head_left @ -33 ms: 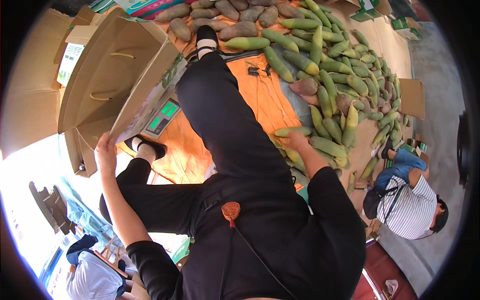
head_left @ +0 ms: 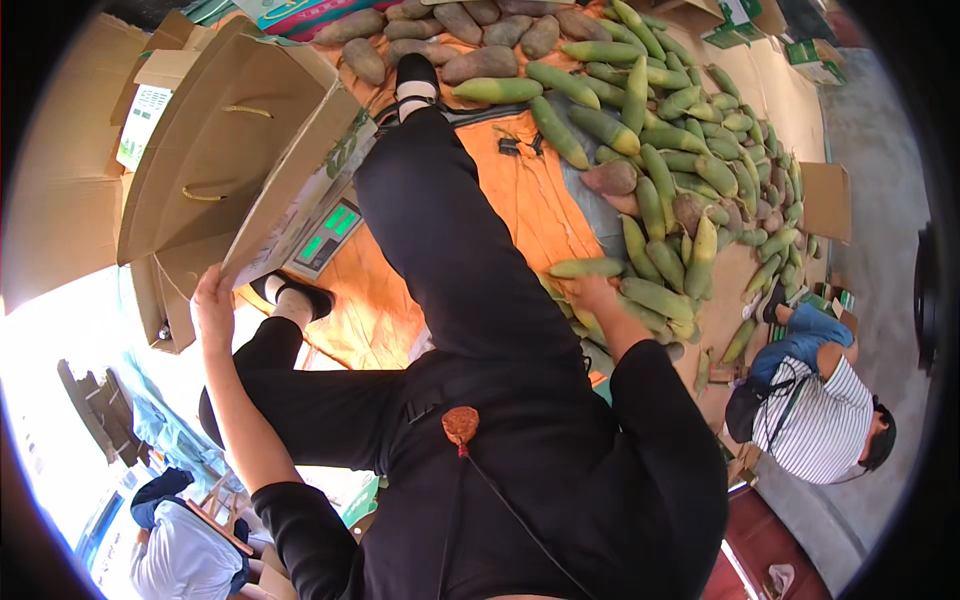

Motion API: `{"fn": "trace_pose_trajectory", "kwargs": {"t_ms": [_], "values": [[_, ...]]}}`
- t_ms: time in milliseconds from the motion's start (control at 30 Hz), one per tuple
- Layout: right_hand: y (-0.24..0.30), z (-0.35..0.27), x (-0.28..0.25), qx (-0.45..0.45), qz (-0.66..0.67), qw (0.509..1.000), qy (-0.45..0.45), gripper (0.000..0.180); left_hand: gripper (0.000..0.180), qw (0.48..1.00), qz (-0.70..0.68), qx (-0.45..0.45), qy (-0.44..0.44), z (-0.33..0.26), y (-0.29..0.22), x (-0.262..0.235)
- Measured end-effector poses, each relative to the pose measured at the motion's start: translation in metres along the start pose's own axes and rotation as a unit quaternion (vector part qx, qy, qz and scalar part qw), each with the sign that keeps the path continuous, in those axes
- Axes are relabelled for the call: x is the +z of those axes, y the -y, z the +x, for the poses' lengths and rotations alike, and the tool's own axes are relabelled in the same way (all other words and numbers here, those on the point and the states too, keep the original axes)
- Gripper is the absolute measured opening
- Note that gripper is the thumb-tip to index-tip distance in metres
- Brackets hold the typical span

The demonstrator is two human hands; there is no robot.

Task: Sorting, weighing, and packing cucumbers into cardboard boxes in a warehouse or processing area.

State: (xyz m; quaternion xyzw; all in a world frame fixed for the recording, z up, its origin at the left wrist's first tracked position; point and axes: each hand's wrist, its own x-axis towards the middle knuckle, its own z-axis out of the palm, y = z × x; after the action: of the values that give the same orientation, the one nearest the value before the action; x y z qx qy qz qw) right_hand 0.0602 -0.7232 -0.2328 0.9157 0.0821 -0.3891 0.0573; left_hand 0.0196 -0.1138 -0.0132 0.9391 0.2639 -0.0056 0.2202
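Note:
My left hand (head_left: 212, 302) pinches the lower corner of an open cardboard box (head_left: 285, 165), fingers behind the panel and thumb in front. The box leans on its side, with yellow cord handles inside. At the near left edge of a heap of green radishes (head_left: 712, 172), my right hand (head_left: 597, 296) is curled over a radish, its fingertips partly hidden. One long green radish (head_left: 588, 268) lies directly beyond its knuckles. Between the box and my leg sits a scale (head_left: 328, 236) with green lit displays.
Dark reddish-brown radishes (head_left: 480, 66) lie beyond my outstretched foot. Orange sheeting (head_left: 515, 190) covers the floor under my legs. A person in a striped shirt (head_left: 815, 420) sits at right; another in a pale top (head_left: 185, 550) is at lower left. More cartons (head_left: 815, 58) stand far right.
My right hand has shifted slightly toward me and left beside the long radish. The whole view has moved a touch; my left hand keeps its hold on the box.

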Motion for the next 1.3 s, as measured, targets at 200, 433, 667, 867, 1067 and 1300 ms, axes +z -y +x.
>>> {"fn": "trace_pose_trajectory", "kwargs": {"t_ms": [200,433,667,867,1067,1300], "values": [[0.009,-0.024,0.02,0.085,-0.044,0.99,0.108,0.065,0.021,1.0,-0.018,0.022,-0.008,0.004,0.012,0.007],[-0.007,-0.021,-0.011,0.056,0.012,0.996,0.073,0.066,0.02,1.0,0.001,0.023,-0.017,0.002,0.002,0.003],[-0.015,0.024,-0.073,-0.015,0.334,0.933,-0.133,0.058,0.02,0.998,0.035,0.033,-0.033,-0.001,-0.001,0.002],[0.064,0.016,-0.23,-0.177,0.516,0.792,-0.276,0.05,0.02,0.999,0.025,0.031,-0.027,-0.002,-0.002,0.003],[0.161,-0.051,-0.389,-0.38,0.591,0.626,-0.339,0.045,0.021,0.998,0.053,0.015,-0.021,-0.005,-0.01,-0.006],[0.276,-0.065,-0.453,-0.559,0.553,0.574,-0.228,0.045,0.022,0.999,0.048,0.005,-0.002,-0.006,-0.012,-0.01]]}}
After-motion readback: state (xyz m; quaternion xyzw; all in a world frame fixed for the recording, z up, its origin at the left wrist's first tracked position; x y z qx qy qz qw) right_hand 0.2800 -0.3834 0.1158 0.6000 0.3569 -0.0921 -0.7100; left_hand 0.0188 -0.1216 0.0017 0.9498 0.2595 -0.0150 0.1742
